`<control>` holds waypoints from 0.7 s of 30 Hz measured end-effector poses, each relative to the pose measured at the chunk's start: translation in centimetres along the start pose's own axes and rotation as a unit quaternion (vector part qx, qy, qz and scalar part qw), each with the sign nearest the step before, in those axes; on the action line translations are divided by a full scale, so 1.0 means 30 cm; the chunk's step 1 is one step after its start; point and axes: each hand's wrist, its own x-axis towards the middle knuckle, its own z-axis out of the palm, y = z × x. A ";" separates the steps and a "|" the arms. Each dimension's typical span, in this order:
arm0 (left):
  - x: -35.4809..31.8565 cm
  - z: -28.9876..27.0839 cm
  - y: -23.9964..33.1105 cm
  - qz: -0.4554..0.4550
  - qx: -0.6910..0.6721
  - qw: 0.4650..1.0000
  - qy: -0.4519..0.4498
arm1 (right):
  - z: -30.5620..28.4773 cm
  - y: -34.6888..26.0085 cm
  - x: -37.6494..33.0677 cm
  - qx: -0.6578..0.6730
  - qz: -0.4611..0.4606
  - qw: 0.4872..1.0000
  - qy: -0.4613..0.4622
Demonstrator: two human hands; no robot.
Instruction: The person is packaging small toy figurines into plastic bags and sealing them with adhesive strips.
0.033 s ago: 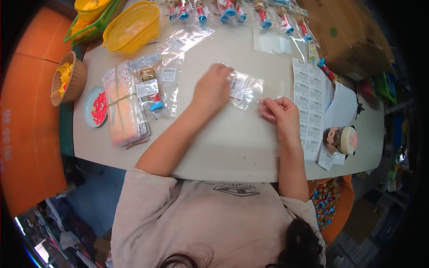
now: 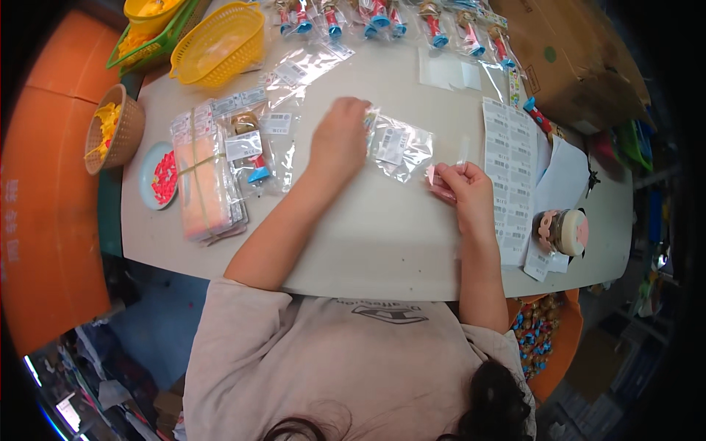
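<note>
A small clear plastic bag [image 2: 413, 151] with a white printed label [image 2: 392, 145] lies on the table before me. My left hand [image 2: 338, 140] is closed at the bag's left end, where a colourful strip shows beside the fingers. To the right of the bag, my right hand [image 2: 465, 185] is closed in a pinch. Something thin and shiny shows at its fingertips, too small to make out. Nearest to that hand on the right is a long sheet of printed labels [image 2: 507, 176]. Left of my left arm lies a bagged toy [image 2: 254, 158] with a red and blue handle.
Banded flat packets [image 2: 198, 198] lie at left, beside a bowl of red pieces [image 2: 149, 173]. A yellow basket [image 2: 220, 48] stands at the back left. Several bagged toys [image 2: 379, 18] line the far edge. A cardboard box [image 2: 570, 59] and a lidded jar [image 2: 570, 231] are at right.
My left hand has shifted slightly left, and more of the bag's colourful left end shows. The bag has turned a little. My right hand has hardly moved.
</note>
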 end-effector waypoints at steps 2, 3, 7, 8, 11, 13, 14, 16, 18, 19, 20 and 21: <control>0.021 -0.027 -0.041 0.035 0.141 0.969 0.198 | 0.000 0.024 0.000 0.001 0.000 1.000 0.007; 0.017 -0.026 -0.019 0.033 0.141 0.969 0.198 | 0.003 0.037 0.003 0.007 0.000 1.000 0.008; -0.074 0.052 0.171 0.280 -0.028 0.955 0.097 | 0.028 0.068 0.003 0.039 -0.002 0.999 0.030; -0.090 0.073 0.179 0.278 -0.028 0.955 0.098 | 0.028 0.076 0.005 0.037 -0.001 0.999 0.028; -0.111 0.104 0.165 0.200 -0.074 0.976 -0.033 | 0.039 0.072 -0.002 0.062 -0.004 0.997 0.035; -0.103 0.094 0.141 0.031 -0.109 0.993 -0.012 | 0.064 0.054 -0.012 0.075 0.023 0.997 -0.006; -0.102 0.092 0.143 0.033 -0.109 0.993 -0.012 | 0.067 0.053 -0.011 0.075 0.021 0.997 -0.005; -0.106 0.090 0.162 0.037 -0.075 0.995 -0.046 | 0.063 0.052 -0.013 0.061 0.030 0.998 -0.018; -0.102 0.102 0.172 0.039 -0.045 0.997 -0.041 | 0.044 0.063 -0.006 0.060 0.031 0.997 -0.036; -0.098 0.112 0.180 0.038 -0.013 0.999 -0.036 | 0.032 0.066 -0.003 0.058 0.034 0.996 -0.056; -0.097 0.112 0.183 0.046 -0.018 0.998 -0.037 | 0.030 0.066 -0.006 0.058 0.027 0.997 -0.047; -0.101 0.105 0.176 0.032 -0.002 0.998 -0.048 | 0.037 0.068 -0.010 0.029 0.037 0.996 -0.079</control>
